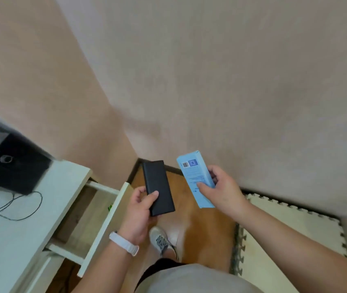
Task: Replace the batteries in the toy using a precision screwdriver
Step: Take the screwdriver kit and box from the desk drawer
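- left hand (139, 210), with a white wristband (124, 243), grips the lower end of a flat black case (157, 187), thumb across its face
- right hand (221, 187) pinches a light blue box (193, 172), barcode side up
- the hands are apart, and so are case and box
- can't tell what either one contains
- a drawer (105, 229) of the white desk (20, 229) stands open just left of the left hand

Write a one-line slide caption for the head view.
Beside an open drawer, left hand holds a black case, right hand a light-blue box.
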Action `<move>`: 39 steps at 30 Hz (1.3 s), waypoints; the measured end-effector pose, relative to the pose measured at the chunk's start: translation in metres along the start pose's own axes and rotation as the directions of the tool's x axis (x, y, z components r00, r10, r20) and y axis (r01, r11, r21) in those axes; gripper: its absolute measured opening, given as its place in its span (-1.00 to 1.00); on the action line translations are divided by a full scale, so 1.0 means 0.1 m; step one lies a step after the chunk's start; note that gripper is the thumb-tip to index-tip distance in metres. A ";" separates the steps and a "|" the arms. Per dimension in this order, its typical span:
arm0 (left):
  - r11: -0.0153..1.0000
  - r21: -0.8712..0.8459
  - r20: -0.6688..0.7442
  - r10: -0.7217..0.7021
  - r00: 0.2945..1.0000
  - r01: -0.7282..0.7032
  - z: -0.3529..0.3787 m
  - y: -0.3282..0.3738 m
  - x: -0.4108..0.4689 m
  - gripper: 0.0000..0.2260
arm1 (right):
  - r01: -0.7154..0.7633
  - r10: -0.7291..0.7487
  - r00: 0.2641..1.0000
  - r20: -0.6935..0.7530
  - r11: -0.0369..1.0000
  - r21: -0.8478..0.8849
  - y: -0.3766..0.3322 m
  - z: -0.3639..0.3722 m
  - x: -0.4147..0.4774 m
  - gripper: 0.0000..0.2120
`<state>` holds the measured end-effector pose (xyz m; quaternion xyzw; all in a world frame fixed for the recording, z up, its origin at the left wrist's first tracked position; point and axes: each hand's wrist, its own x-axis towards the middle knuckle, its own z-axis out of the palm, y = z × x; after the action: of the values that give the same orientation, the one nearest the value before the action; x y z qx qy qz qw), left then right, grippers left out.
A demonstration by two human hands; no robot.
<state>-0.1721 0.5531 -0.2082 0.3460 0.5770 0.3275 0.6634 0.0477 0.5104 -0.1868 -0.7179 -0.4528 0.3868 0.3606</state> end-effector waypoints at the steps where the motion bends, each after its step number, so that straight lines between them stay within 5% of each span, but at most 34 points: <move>1: 1.000 0.011 0.026 0.001 1.000 -0.002 0.13 -0.01 -0.03 -0.89 | -0.019 0.019 0.999 -0.045 1.000 0.007 0.07 -0.14 -0.13 -0.76; 8: 0.988 0.154 0.295 -0.013 0.955 -0.034 1.04 -0.04 -0.25 -0.87 | -0.156 0.195 0.912 -0.361 0.978 0.137 0.57 -0.98 -0.90 -0.79; 15: 0.954 0.289 0.528 -0.090 0.844 -0.080 1.70 -0.10 -0.32 -0.87 | -0.263 0.383 0.729 -0.567 0.922 0.284 0.82 -1.24 -1.56 -0.79; 23: 0.918 0.379 0.724 -0.216 0.655 -0.117 2.24 -0.34 -0.41 -0.92 | -0.442 0.551 0.502 -0.666 0.826 0.350 0.82 -1.19 -2.23 -0.80; 29: 0.879 0.449 0.814 -0.328 0.479 -0.162 2.65 -0.57 -0.54 -0.89 | -0.511 0.623 0.241 -0.744 0.733 0.449 0.76 -1.03 -2.70 -0.79; 39: 0.832 0.492 0.863 -0.429 0.267 -0.256 2.84 -1.03 -1.45 -0.85 | -0.437 0.625 -0.011 -0.781 0.699 0.566 0.81 -0.87 -3.72 -0.81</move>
<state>0.0961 0.3526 -0.1895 0.6096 0.1424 -0.1674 0.7616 0.0464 0.1235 -0.1340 -0.8780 0.2031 0.0111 0.4333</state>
